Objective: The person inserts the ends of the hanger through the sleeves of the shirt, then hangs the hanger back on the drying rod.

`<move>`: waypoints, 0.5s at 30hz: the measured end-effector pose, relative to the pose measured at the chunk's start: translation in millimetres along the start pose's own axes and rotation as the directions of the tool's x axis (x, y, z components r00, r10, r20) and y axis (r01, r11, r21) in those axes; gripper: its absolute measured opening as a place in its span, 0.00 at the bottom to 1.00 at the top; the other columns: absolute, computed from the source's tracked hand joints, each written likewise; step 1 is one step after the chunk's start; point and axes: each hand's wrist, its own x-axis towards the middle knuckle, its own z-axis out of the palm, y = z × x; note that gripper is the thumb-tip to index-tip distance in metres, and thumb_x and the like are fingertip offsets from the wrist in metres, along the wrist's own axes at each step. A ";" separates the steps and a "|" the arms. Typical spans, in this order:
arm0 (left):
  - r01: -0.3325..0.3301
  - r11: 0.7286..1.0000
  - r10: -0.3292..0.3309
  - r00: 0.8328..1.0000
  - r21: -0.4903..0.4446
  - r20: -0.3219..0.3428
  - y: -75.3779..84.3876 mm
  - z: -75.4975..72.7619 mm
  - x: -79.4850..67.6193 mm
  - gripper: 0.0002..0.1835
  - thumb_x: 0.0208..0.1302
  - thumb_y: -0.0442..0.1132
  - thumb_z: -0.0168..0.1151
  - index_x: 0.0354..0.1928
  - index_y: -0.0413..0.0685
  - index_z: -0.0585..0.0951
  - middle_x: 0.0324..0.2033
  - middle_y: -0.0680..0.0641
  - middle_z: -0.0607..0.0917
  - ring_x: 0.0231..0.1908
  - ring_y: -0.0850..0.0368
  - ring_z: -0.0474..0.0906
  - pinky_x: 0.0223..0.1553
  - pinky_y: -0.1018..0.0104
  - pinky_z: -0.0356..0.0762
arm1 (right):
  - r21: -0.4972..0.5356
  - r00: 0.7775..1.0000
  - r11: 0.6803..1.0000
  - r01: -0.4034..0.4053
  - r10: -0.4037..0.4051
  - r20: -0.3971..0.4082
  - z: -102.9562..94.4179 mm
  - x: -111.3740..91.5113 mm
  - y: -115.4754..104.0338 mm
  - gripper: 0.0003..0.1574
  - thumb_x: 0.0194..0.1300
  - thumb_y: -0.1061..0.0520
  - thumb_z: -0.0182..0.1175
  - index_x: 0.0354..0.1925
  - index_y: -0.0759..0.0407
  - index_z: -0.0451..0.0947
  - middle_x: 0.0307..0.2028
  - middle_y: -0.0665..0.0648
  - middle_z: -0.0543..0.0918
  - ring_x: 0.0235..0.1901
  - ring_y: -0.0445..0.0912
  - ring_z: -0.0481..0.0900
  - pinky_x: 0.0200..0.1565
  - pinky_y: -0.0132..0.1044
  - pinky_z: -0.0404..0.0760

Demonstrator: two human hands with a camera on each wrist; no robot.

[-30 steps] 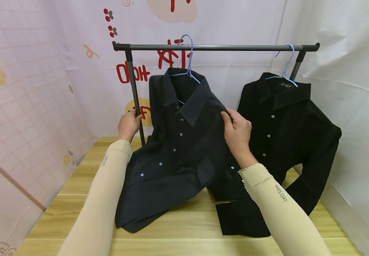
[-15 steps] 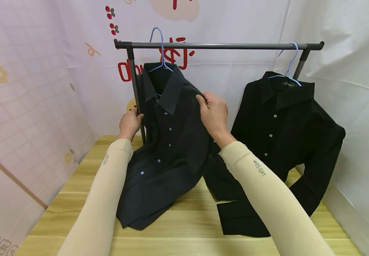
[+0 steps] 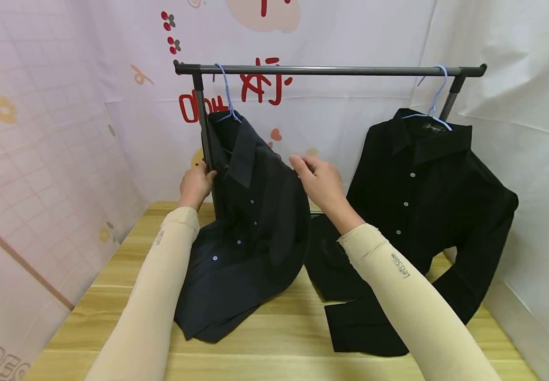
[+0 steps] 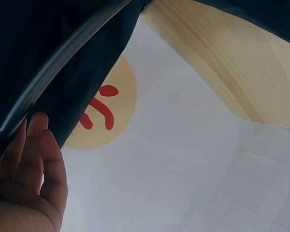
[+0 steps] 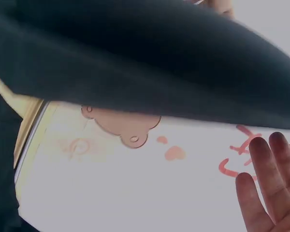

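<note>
On the rack's rail (image 3: pixel 326 70), near its left end, a black button-up shirt (image 3: pixel 255 254) hangs tilted from a blue hanger (image 3: pixel 228 95). Its lower part spreads over the wooden table (image 3: pixel 274 344). My left hand (image 3: pixel 195 186) holds the left upright (image 3: pixel 201 114) of the rack, thumb in front; the left wrist view has the fingers (image 4: pixel 53 164) bent beside this dark tube. Just off the shirt's shoulder is my right hand (image 3: pixel 322 182). In the right wrist view its fingers (image 5: pixel 263 159) are spread below the dark cloth, with nothing between them.
A second black shirt (image 3: pixel 436 201) hangs by a blue hanger (image 3: pixel 438 98) at the rail's right end, one sleeve (image 3: pixel 365 325) lying on the table. Printed white cloth (image 3: pixel 350 37) stands behind the rack and along both sides.
The hanger with the shirt was carried left, its hook lifted above the rail, then lowered onto it. My right hand has let go of the shirt's shoulder. The left hand stays on the upright.
</note>
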 end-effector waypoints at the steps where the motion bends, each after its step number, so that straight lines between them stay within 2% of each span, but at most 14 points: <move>1: -0.003 1.000 0.003 1.000 -0.002 0.001 -0.1 0.9 -0.2 0.17 0.77 0.47 0.50 0.50 0.38 0.75 0.44 0.34 0.81 0.47 0.35 0.77 0.45 0.42 0.73 | 0.012 1.000 1.000 -0.006 0.006 -0.008 -1.8 -2.0 3.0 0.34 0.74 0.31 0.47 0.51 0.54 0.83 0.42 0.56 0.86 0.41 0.50 0.83 0.49 0.47 0.78; 5: -0.017 1.000 0.017 1.000 -0.013 -0.016 -0.5 4.4 0.1 0.17 0.77 0.47 0.50 0.50 0.38 0.76 0.44 0.33 0.82 0.47 0.34 0.77 0.46 0.42 0.73 | 0.009 0.998 0.999 -0.047 0.047 -0.041 -8.8 -9.0 18.3 0.35 0.75 0.32 0.44 0.51 0.55 0.84 0.41 0.56 0.87 0.39 0.50 0.86 0.51 0.48 0.79; 8: -0.025 1.000 0.025 0.999 0.003 -0.043 -1.7 5.7 0.6 0.17 0.77 0.46 0.50 0.47 0.37 0.76 0.42 0.33 0.82 0.45 0.34 0.78 0.45 0.41 0.73 | -0.035 0.995 0.997 -0.072 0.070 -0.067 -14.2 -14.3 33.8 0.35 0.76 0.32 0.43 0.50 0.56 0.84 0.41 0.56 0.88 0.39 0.49 0.86 0.48 0.49 0.79; 12: -0.050 0.996 0.054 0.997 0.075 -0.053 -5.1 4.3 -1.5 0.17 0.77 0.46 0.50 0.45 0.36 0.76 0.41 0.32 0.82 0.43 0.33 0.78 0.43 0.40 0.74 | -0.082 0.992 0.992 -0.099 0.091 -0.090 -19.9 -24.3 58.5 0.35 0.77 0.34 0.43 0.50 0.57 0.84 0.40 0.57 0.88 0.39 0.51 0.87 0.47 0.50 0.80; 15: -0.085 0.984 0.091 0.995 0.157 -0.030 -9.4 3.2 -5.9 0.16 0.77 0.44 0.50 0.44 0.34 0.76 0.39 0.31 0.82 0.41 0.32 0.79 0.40 0.40 0.76 | -0.131 0.988 0.983 -0.130 0.117 -0.104 -22.7 -34.6 77.5 0.34 0.77 0.34 0.43 0.50 0.56 0.84 0.40 0.56 0.88 0.39 0.52 0.86 0.46 0.51 0.79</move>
